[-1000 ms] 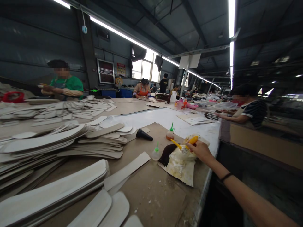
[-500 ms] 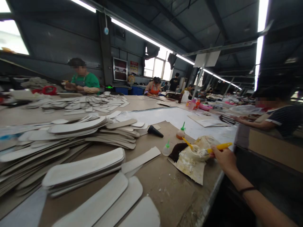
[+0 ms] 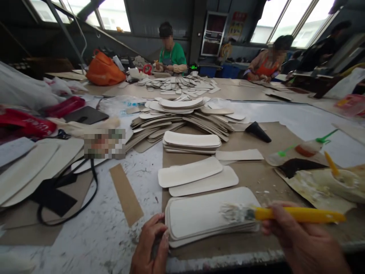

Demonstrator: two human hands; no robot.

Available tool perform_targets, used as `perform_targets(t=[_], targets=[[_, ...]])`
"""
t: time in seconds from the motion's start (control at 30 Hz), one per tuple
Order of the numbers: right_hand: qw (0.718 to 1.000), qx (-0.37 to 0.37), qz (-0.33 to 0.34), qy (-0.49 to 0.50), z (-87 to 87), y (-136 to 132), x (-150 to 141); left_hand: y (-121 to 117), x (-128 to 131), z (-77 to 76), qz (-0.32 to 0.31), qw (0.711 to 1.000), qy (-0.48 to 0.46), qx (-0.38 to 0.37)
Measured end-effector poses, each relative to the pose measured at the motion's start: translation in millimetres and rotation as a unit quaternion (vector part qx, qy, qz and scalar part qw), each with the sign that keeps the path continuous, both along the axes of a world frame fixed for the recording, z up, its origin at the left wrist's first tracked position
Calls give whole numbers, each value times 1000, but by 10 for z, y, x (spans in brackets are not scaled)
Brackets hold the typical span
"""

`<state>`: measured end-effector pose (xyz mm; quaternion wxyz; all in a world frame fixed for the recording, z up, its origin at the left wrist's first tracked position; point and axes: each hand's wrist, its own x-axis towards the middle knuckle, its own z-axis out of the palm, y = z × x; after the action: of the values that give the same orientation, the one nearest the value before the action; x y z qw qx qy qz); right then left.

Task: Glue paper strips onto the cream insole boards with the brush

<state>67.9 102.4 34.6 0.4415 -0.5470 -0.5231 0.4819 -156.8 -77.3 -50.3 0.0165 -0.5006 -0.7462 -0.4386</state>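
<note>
My right hand [image 3: 302, 236] is closed around the yellow handle of a brush [image 3: 296, 214]. White paste coats the bristles, which are over or on the top piece of a stack of white panels [image 3: 205, 213] with rounded corners. My left hand [image 3: 151, 241] has bent fingers and its thumb against the left end of this stack. Behind it lie two overlapping white panels [image 3: 191, 173] and another neat stack [image 3: 192, 140]. At the right, a paste-smeared container [image 3: 349, 182] has a yellow stick [image 3: 331, 163] in it.
Two green-tipped bottles, one with amber liquid [image 3: 306, 149], lie beside a black cone [image 3: 258, 132]. A large panel pile [image 3: 182, 123] stands farther back. Black straps [image 3: 95, 190], a brown strip [image 3: 125, 194] and an orange bag [image 3: 105, 70] are leftward. Co-workers sit across the table.
The view has swung left and down. My right hand has brought the brush from the paste container to the panel stack. My left hand has come into view at the stack's left end.
</note>
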Motion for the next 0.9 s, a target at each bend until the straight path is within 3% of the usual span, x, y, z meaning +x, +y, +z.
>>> perform_targets(t=[0.1,0.2,0.47,0.7,0.9], targets=[[994,-84,23,69,77,-407,-648,-28,28,19,1,999,-34,13],[994,-89,56,42,100,-584,-937,-49,-15,55,-49,999,19,14],[996,-71,56,4,115,-610,-937,13,-189,139,-147,982,104,54],[994,-51,92,-35,-15,-598,-911,30,-220,131,-154,979,127,50],[993,-35,97,-57,41,-537,-805,16,-179,75,-148,984,89,36]])
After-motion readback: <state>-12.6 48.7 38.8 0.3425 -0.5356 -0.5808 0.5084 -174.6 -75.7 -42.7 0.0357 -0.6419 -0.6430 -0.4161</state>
